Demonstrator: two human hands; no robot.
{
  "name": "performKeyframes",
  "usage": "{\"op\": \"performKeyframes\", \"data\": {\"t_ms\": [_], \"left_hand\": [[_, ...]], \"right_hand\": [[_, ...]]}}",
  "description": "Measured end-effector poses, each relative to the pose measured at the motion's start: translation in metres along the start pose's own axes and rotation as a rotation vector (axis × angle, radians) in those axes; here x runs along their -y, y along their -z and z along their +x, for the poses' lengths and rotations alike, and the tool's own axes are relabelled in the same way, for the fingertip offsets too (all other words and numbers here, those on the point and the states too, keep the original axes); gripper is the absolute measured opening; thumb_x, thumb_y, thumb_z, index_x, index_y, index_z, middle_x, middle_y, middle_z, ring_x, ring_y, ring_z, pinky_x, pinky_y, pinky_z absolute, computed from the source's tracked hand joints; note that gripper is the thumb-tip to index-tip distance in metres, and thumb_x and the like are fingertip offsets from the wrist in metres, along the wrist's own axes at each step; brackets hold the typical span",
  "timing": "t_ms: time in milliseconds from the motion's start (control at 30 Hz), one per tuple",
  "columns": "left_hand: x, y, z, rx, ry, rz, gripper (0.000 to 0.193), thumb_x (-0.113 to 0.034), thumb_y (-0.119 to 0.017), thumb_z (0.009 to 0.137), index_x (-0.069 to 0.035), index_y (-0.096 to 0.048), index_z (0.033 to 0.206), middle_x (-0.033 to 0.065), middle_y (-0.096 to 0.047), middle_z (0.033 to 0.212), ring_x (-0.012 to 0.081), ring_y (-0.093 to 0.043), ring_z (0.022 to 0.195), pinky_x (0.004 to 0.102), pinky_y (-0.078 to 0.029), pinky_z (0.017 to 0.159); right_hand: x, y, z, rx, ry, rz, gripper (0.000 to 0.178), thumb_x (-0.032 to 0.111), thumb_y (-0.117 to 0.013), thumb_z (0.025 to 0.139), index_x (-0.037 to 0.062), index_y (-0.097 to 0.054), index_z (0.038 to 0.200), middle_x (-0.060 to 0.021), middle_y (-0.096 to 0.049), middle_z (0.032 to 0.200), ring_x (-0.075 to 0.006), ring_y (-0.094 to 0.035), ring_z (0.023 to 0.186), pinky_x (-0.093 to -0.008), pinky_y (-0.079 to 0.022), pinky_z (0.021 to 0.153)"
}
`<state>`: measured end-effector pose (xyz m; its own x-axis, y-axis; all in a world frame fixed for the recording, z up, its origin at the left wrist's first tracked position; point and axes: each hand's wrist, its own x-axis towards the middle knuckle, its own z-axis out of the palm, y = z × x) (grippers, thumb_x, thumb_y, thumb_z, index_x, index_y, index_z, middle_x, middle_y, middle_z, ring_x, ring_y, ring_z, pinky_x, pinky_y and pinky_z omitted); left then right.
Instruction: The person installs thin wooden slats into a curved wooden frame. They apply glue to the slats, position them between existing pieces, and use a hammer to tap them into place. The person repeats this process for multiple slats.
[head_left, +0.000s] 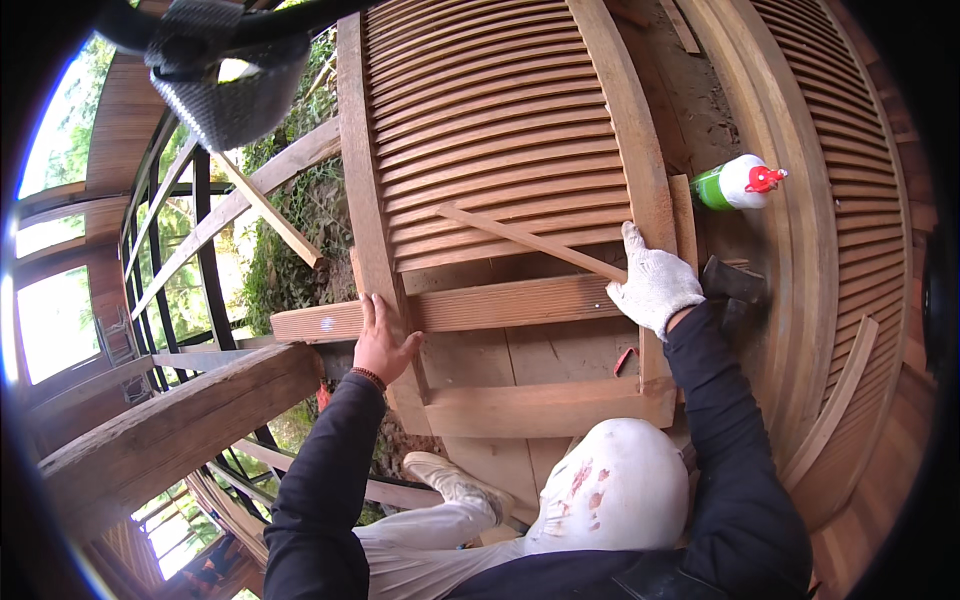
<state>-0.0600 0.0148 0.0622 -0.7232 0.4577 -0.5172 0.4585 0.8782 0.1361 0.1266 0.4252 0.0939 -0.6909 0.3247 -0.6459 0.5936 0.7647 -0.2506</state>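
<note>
A louvered wooden frame (345,120) with many parallel slats lies in front of me. A grooved wooden beam (510,303) runs across its lower part. My left hand (382,342), bare with a beaded bracelet, rests with fingers stretched over the beam and the frame's left side piece. My right hand (655,285), in a white knit glove, is at the frame's right side piece. One end of a thin wooden slat (530,240) sits between its thumb and fingers; the slat slants up left over the louvers. The glove hides the slat's held end.
A green and white bottle with a red cap (742,183) lies right of the frame. Near my right hand is a dark tool head (733,280). A small red tool (626,361) lies inside the frame. A thick timber (180,430) juts in at left; another louvered panel (850,200) stands right.
</note>
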Motion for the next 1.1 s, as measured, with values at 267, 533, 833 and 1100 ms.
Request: {"op": "performKeyframes", "data": {"t_ms": [267,533,833,1100], "left_hand": [[0.013,0.009,0.004,0.085,-0.089,0.026,0.111,-0.046,-0.074,0.088,0.011,-0.010,0.159,0.0406,-0.005,0.164,0.0514,-0.034,0.147,0.0448,-0.041,0.117],[-0.012,0.031,0.002,0.229,-0.109,0.140,0.109,-0.047,-0.071,0.088,0.022,-0.015,0.152,0.0478,-0.017,0.157,0.0552,-0.010,0.153,0.0447,-0.030,0.124],[-0.003,0.033,-0.002,0.150,-0.088,0.076,0.102,-0.046,-0.069,0.091,0.015,-0.019,0.156,0.0455,-0.015,0.160,0.0462,-0.031,0.151,0.0424,-0.032,0.123],[-0.035,-0.005,-0.058,0.079,-0.177,-1.418,0.052,-0.025,-0.070,0.100,0.003,-0.047,0.137,0.0183,-0.070,0.122,0.0237,-0.068,0.113,0.0358,-0.055,0.095]], "right_hand": [[-0.002,-0.005,-0.031,-0.057,0.013,0.015,0.065,0.038,-0.066,0.090,-0.0028,-0.050,0.139,-0.0256,-0.074,0.090,-0.0398,-0.074,0.086,-0.0493,-0.060,0.078],[-0.019,-0.004,-0.078,-0.273,0.255,0.509,0.026,0.013,-0.066,0.092,0.0020,-0.070,0.115,-0.0182,-0.074,0.096,-0.0313,-0.074,0.088,-0.0380,-0.058,0.082],[0.089,-0.062,-0.046,0.337,0.175,1.120,0.023,-0.001,-0.055,0.100,-0.0002,-0.051,0.123,-0.0038,-0.060,0.091,-0.0118,-0.065,0.077,-0.0292,-0.060,0.063],[0.165,-0.151,-0.074,0.421,0.394,1.101,0.018,0.013,-0.061,0.102,0.0015,-0.062,0.115,-0.0063,-0.067,0.089,-0.0146,-0.066,0.080,-0.0316,-0.057,0.073]]}}
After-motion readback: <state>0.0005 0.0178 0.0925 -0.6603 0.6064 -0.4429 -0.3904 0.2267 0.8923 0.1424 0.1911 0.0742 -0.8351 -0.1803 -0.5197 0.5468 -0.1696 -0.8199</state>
